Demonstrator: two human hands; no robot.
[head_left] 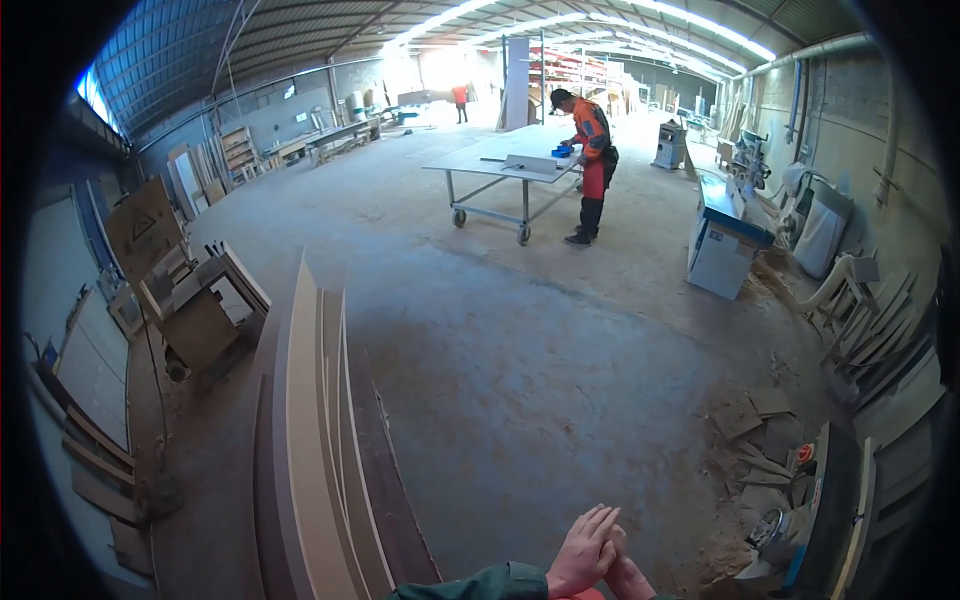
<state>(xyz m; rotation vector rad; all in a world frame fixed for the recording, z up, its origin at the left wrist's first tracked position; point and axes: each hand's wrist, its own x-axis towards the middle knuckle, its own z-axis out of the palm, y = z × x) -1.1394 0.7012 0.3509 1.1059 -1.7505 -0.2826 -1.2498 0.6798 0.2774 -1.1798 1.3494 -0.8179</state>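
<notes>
My left hand (582, 556) is at the lower edge of the head view, right of the middle, below a dark green sleeve (500, 582). Its fingers stretch upward, side by side, against my right hand (625, 574). The two hands meet palm to palm, with nothing visible between them. Much of my right hand is hidden behind the left; the part of its fingers that shows looks extended. To the left of my hands, long narrow boards (308, 420) stand in a stack on a dark brown panel (395, 490).
A person (592, 150) in orange and dark workwear stands at a wheeled table (455, 165) holding a blue box (562, 151). A blue-topped machine (722, 250) stands at right. Wood offcuts (765, 450) litter the floor at lower right. A wooden cabinet (205, 325) stands at left.
</notes>
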